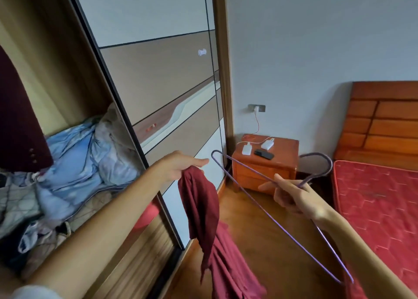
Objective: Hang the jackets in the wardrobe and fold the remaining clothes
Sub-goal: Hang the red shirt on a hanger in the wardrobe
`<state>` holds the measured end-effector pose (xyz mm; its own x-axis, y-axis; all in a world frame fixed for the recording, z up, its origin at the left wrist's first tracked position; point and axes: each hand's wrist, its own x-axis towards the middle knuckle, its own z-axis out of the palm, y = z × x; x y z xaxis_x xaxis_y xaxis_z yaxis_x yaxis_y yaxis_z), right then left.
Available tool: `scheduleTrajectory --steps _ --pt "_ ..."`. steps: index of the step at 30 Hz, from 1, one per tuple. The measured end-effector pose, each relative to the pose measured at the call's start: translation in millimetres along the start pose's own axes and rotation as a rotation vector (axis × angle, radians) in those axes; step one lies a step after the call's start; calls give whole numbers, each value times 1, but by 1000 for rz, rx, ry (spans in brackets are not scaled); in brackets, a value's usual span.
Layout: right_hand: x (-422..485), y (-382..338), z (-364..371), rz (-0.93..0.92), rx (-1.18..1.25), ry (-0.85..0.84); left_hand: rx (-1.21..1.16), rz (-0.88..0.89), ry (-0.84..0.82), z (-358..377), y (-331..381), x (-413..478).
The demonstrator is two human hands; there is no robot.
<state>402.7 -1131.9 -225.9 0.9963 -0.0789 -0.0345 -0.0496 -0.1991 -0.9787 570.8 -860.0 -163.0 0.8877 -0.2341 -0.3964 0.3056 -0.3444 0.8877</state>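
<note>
My left hand (181, 166) pinches the top of a dark red jacket (203, 210), which hangs down in front of the wardrobe door toward the floor. My right hand (291, 193) grips a purple wire hanger (253, 174) just below its hook, with the hanger's long side slanting down to the lower right. The hanger is to the right of the jacket and apart from it. A maroon jacket (17, 122) hangs inside the open wardrobe (56, 76) at the far left.
A heap of light blue and grey bedding (81, 160) fills the wardrobe shelf. The sliding wardrobe door (162, 83) stands ahead. An orange bedside cabinet (264, 162) holds chargers and a phone. A bed with a red mattress (380, 206) lies at right on a wooden floor.
</note>
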Motion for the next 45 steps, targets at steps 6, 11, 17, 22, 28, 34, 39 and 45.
scheduleTrajectory --steps 6,11,17,22,28,34,39,45 --pt "-23 28 6 72 17 -40 1241 -55 29 22 -11 10" --pt "-34 34 12 52 6 -84 1273 153 17 49 -14 14" --pt "-32 59 12 55 76 -100 887 259 193 41 -18 31" --pt "-30 69 17 79 102 -113 558 230 134 32 -17 31" --pt "-10 69 46 61 17 -120 310 200 -139 54 -11 -12" --pt "21 58 80 -121 -76 146 130 198 -284 71 -12 -44" --pt "26 31 85 -238 71 359 430 398 -141 54 -16 -40" --pt "27 18 80 -319 254 382 888 645 -146 54 -15 -32"
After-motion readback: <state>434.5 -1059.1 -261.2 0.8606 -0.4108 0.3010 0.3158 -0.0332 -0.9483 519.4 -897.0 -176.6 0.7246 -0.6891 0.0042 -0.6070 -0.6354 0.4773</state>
